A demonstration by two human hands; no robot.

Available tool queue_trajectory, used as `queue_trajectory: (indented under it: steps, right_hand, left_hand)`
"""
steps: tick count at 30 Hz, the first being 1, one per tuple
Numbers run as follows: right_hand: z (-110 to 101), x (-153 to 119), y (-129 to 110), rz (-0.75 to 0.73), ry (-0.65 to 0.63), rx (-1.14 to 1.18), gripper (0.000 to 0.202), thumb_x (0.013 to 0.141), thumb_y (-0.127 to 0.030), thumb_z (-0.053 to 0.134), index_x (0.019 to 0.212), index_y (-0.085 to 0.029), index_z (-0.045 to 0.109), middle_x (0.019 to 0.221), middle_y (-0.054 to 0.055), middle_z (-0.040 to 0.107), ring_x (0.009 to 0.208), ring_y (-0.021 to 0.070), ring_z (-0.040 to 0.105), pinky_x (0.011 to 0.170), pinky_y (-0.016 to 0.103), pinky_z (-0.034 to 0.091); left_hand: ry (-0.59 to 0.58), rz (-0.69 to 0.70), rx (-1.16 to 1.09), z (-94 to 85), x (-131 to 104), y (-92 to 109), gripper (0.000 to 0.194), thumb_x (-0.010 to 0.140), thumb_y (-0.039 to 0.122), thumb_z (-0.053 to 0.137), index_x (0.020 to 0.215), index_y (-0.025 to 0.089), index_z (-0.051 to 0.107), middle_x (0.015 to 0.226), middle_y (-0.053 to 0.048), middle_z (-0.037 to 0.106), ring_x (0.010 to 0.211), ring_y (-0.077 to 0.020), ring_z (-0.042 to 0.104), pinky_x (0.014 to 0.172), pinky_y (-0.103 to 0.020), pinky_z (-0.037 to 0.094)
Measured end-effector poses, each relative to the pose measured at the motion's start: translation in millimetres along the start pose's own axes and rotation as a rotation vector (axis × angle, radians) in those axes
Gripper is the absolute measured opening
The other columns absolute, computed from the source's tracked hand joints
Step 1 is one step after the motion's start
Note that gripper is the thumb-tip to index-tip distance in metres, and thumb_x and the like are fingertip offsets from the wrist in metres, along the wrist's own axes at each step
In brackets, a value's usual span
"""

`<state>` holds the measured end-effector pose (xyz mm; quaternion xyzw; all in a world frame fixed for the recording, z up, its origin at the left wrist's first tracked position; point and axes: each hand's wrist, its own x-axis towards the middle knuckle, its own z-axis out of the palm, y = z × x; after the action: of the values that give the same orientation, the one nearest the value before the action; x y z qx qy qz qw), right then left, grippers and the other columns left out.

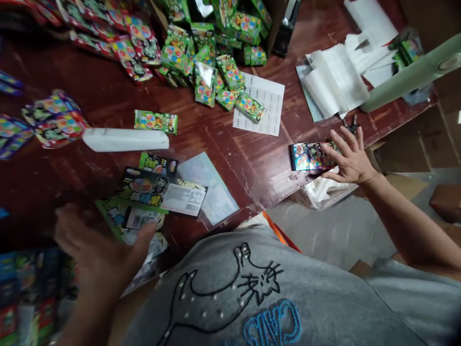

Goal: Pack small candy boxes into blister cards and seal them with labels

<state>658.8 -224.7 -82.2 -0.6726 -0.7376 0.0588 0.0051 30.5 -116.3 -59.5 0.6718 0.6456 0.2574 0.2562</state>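
My left hand (103,252) is smeared by motion, with its thumb spread from the fingers and nothing seen in it. It is near a loose pile of printed cards (144,190), black and green, with white label areas. My right hand (347,161) has its fingers spread over the right end of a short row of small colourful boxes (304,157) by the table edge. Its fingertips overlap the last box; whether they press on it I cannot tell. A dark tool (351,126), partly hidden, lies just beyond those fingers.
Green candy-like packs (230,72) spill from a box at the back, some on a printed sheet (277,103). Red packs (139,48) lie far left. A folded white strip (126,140), a clear sheet (212,187), white papers (334,77) and a pale green tube (406,74) lie around.
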Motion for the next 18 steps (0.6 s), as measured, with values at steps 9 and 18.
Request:
queue_trajectory:
  steps: [9, 18]
  right_hand:
    - [24, 51, -50, -0.275, 0.016, 0.094, 0.096, 0.092, -0.094, 0.04, 0.161, -0.029, 0.057, 0.177, 0.013, 0.044, 0.161, 0.0432, 0.039, 0.132, 0.068, 0.015]
    - [25, 90, -132, -0.327, 0.09, 0.241, 0.054, 0.101, -0.071, 0.055, 0.126, -0.026, 0.071, 0.163, 0.018, 0.061, 0.147, 0.0467, 0.055, 0.116, 0.065, 0.04]
  left_hand:
    - [-0.72, 0.877, 0.487, 7.5, 79, 24, 0.068, 0.104, 0.058, 0.053, 0.169, 0.044, 0.039, 0.172, -0.006, 0.05, 0.153, -0.0424, 0.049, 0.127, -0.077, 0.028]
    - [-0.675, 0.682, 0.577, 18.2, 51, 40, 0.103, 0.081, 0.046, 0.091, 0.17, 0.023, 0.044, 0.15, -0.019, 0.058, 0.143, -0.0429, 0.052, 0.12, -0.056, 0.041]
